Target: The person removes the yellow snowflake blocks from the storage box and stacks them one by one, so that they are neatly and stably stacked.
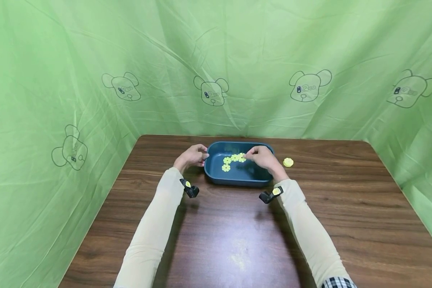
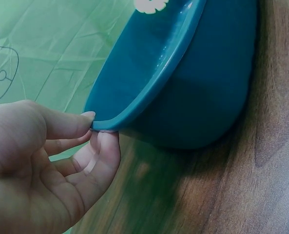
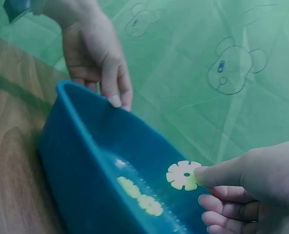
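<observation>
A dark blue plastic basin [image 1: 237,183] stands on the table. At its left end, my left hand [image 1: 194,155] pinches the rim [image 2: 134,113] between thumb and fingers, the thumb on top. Over the basin's right part, my right hand [image 1: 263,157] pinches a yellow flower-shaped plastic piece [image 3: 181,175] by its edge, with thumb and fingertips. Several more such pieces show inside, among them one flower piece [image 1: 226,168] toward the left and another [image 3: 150,205] low in the right wrist view.
A small pile of yellow flower pieces [image 1: 288,162] lies on the wooden table [image 1: 345,192], just right of the basin. Behind the table hangs a green cloth [image 1: 252,116] with printed bear heads. Each wrist carries a black camera [image 1: 191,191] on a strap.
</observation>
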`<state>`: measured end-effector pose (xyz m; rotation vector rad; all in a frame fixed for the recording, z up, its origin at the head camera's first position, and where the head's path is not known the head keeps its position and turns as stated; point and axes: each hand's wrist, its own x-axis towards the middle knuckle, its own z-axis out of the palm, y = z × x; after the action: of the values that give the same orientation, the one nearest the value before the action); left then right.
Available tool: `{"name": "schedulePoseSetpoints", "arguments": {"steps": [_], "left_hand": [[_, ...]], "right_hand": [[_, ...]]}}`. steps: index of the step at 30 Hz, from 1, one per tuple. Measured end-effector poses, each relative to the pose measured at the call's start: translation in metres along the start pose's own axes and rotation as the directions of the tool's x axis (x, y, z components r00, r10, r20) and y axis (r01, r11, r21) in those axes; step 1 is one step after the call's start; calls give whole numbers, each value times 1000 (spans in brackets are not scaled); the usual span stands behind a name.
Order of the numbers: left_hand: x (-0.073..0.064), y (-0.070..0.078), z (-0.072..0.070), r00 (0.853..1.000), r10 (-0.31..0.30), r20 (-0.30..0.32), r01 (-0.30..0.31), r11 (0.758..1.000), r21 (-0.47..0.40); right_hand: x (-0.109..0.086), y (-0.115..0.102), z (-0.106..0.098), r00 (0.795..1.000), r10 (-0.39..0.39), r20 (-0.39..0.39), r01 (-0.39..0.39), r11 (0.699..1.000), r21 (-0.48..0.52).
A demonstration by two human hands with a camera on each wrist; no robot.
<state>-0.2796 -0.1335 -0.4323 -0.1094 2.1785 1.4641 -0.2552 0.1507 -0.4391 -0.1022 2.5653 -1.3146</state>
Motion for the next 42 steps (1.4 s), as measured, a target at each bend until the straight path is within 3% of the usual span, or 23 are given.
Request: {"name": "schedulePoseSetpoints", "arguments": {"steps": [8,15,25,33,42], "left_hand": [[-1,1,1,1000,1,0,-1,1000,11],[-3,2,1,1000,-7,-2,7,1000,10],[-3,2,1,1000,-6,2,6,1000,2],[-2,0,0,1000,-9,1,9,1000,8],[-1,0,0,1000,-10,3,10,1000,14]], "right_hand": [[-6,-2,-22,998,10,-55,-8,1000,27],[-12,3,-39,992,-27,-122,28,1000,8],[-19,20,-51,978,24,-209,-5,996,93],[-27,30,-60,971,48,-233,-23,994,109],[-38,51,-71,962,135,-236,-95,980,173]]}}
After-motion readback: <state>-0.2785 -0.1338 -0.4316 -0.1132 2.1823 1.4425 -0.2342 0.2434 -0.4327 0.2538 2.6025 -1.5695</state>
